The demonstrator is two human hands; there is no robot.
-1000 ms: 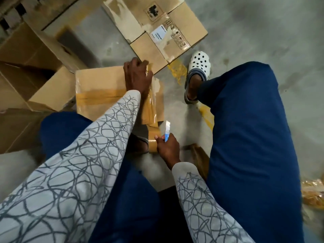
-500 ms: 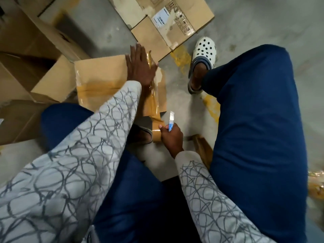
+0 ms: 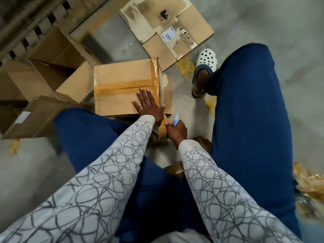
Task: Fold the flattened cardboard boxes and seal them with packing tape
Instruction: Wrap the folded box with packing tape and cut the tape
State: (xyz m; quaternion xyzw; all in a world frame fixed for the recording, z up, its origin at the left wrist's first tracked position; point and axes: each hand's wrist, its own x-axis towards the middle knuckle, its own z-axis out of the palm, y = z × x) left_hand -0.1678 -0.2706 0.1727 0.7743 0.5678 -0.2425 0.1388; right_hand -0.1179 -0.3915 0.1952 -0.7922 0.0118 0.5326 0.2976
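**Left hand flat on the taped box, right hand around a cutter**

Nearest to the camera are two sleeves (image 3: 108,181) of light grey cloth with a pattern of dark scribbled circles, above dark blue trousers (image 3: 249,120). The right hand (image 3: 176,133) has its fingers curled around a small cutter (image 3: 176,118) (blue handle, pale blade pointing up and away). Just to the left of this hand, touching its knuckles, is a roll of packing tape (image 3: 162,128), brown and glossy, partly hidden by the left wrist.

A little further, the left hand (image 3: 149,106) lies flat, its fingers straight and spread wide, with the palm on the near right corner of the folded box (image 3: 119,100). Its fingertips reach the tape strip (image 3: 121,86), a shiny amber band across the closed top. The box is of matte brown cardboard, rectangular, and it stands on the rough grey concrete floor (image 3: 263,23) between the knees.

Left of it are open cardboard boxes (image 3: 52,71). To the right is a white clog (image 3: 206,58) with dark round holes. Farthest away, a flattened box (image 3: 168,30) lies on the floor, with its surface torn in pale patches and a small white label on it.
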